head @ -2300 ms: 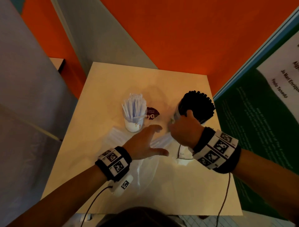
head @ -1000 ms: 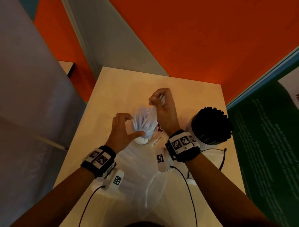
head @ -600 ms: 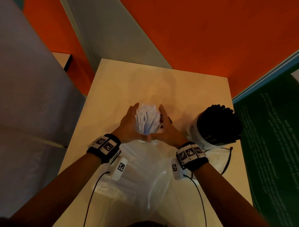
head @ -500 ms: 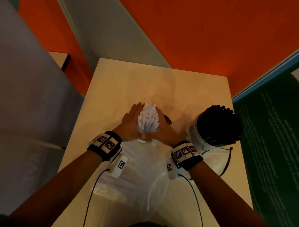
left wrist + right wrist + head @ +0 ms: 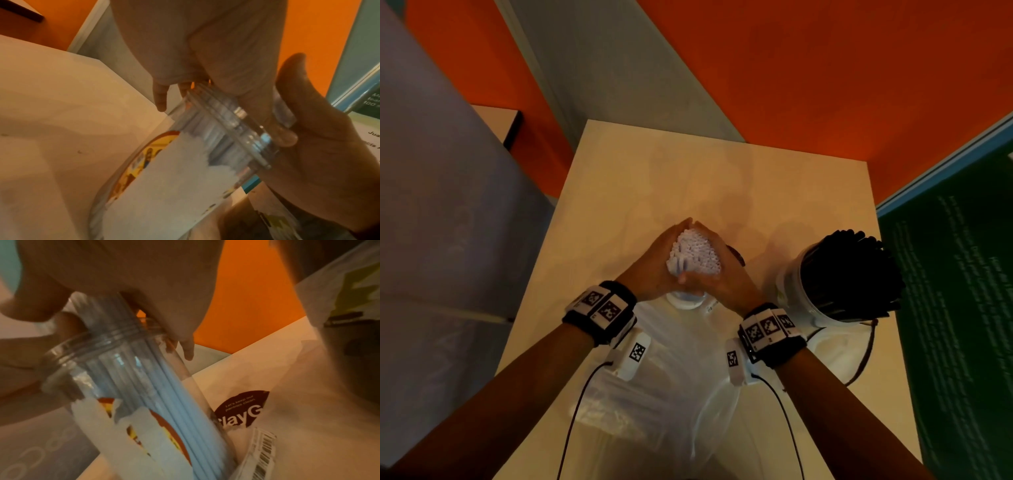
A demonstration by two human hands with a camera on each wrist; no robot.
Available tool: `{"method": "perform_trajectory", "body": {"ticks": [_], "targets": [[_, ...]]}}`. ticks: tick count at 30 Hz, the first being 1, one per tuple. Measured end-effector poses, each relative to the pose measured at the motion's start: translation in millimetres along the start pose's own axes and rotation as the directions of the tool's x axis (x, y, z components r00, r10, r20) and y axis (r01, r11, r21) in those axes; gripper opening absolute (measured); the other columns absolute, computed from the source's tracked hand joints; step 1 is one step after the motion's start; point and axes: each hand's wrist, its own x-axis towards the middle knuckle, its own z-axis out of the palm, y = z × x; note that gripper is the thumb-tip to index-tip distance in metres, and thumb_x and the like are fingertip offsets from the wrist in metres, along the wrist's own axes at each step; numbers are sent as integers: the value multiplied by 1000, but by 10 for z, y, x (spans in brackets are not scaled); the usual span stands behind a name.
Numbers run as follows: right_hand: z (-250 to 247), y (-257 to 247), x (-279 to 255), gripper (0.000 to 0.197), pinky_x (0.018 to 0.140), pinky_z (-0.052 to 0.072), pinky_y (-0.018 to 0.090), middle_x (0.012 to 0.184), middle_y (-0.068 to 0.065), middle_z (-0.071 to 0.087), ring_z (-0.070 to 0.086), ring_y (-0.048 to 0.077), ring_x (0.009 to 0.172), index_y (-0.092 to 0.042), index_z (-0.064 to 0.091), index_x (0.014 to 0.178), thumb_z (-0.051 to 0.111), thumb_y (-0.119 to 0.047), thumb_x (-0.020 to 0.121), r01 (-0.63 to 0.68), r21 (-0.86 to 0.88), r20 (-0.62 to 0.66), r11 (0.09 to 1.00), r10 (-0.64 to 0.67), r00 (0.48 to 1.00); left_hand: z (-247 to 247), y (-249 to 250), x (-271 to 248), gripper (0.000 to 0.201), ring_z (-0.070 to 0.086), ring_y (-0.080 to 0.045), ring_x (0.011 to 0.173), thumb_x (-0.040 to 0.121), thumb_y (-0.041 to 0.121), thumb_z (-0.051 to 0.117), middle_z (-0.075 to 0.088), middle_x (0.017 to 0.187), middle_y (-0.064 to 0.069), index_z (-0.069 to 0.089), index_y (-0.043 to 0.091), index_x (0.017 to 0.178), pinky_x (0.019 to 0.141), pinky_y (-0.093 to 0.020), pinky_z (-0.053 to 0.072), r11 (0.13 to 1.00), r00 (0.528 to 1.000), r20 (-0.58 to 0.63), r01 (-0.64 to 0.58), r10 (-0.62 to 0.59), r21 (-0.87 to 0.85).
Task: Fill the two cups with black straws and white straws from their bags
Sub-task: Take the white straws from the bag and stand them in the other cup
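A bundle of white straws (image 5: 695, 251) stands in a clear plastic cup (image 5: 686, 301) with a torn label, mid-table. My left hand (image 5: 654, 263) and right hand (image 5: 726, 274) press flat against the bundle from either side, fingers straight. Their fingertips meet behind the bundle and their thumbs meet in front. The wrist views show the cup (image 5: 216, 138) (image 5: 115, 369) from below the palms, with pale straws (image 5: 185, 410) inside. At the right a white cup (image 5: 796, 291) is packed with black straws (image 5: 846, 277).
A crumpled clear plastic bag (image 5: 671, 394) lies on the beige table (image 5: 688, 171) under my wrists. Another bag (image 5: 832, 349) lies by the black-straw cup. A dark sticker (image 5: 242, 408) and a barcode label (image 5: 261, 449) lie beside the clear cup. A green poster board (image 5: 955, 308) borders the right edge.
My right hand lowered white straws into the clear cup. Both hands then closed in flat on the bundle and squeezed it tighter, until their fingertips met.
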Motion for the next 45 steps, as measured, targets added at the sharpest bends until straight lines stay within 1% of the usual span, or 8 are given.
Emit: {"method": "perform_trajectory", "body": {"ticks": [6,13,16,23,27,31,37,45], "targets": [[60,-62,37,41,77,51,15,103,-18,62,62,-3,96,-31,53,106,78,-28,75,43,8,-113,999,-42,993,12,108,32,75,57,-7,116,79,24,76,54,130,9,35,33,141,93,-23,50,999,997,-73,-31,29,-26],[-109,-27,-77,85,92,37,2,144,-8,40,41,-2,124,-23,28,146,75,-36,77,-58,-152,15,987,60,998,-38,26,-30,130,36,-17,136,55,28,89,29,151,-5,-4,47,144,108,-41,38,997,996,-42,79,-79,-3],[-269,-18,-291,79,106,34,21,151,-7,32,35,6,134,-26,25,148,67,-41,83,-65,-164,-4,984,65,998,-88,-84,-213,139,15,-6,142,43,48,90,11,158,6,-7,50,144,111,-37,26,994,986,-136,101,-94,48],[-631,186,-1210,13,76,46,36,88,6,59,57,22,81,-5,60,86,53,6,84,-71,-365,-68,928,49,996,33,-336,-948,91,40,-15,110,53,68,78,38,116,6,35,25,121,94,-37,39,950,898,-431,51,91,308],[-455,242,-1587,35,76,43,20,91,-1,64,56,-5,76,-6,69,88,44,14,76,-187,-563,260,805,388,884,342,-223,-1194,46,45,-4,78,71,71,60,49,82,11,48,28,83,71,-24,40,878,968,-219,0,120,479],[-11,432,-1707,34,87,38,18,118,2,62,55,13,101,-15,68,109,48,-2,85,-130,-724,380,677,549,744,790,-120,-1301,52,46,-5,62,73,80,45,49,71,10,47,28,75,60,-22,38,755,990,128,-36,-65,654],[609,613,-1580,17,86,48,36,103,21,62,56,27,90,6,64,96,50,3,87,-129,-666,280,734,407,869,964,-47,-1312,21,56,-18,75,89,41,56,64,85,1,55,20,86,69,-32,47,720,973,196,-52,-119,692],[916,841,-1500,30,96,37,36,111,16,63,55,31,108,-3,60,106,32,-11,100,-175,-845,-13,506,307,952,858,2,-1522,18,57,-16,74,91,35,56,64,83,4,58,18,84,67,-34,50,777,993,116,-63,-13,626]]}}
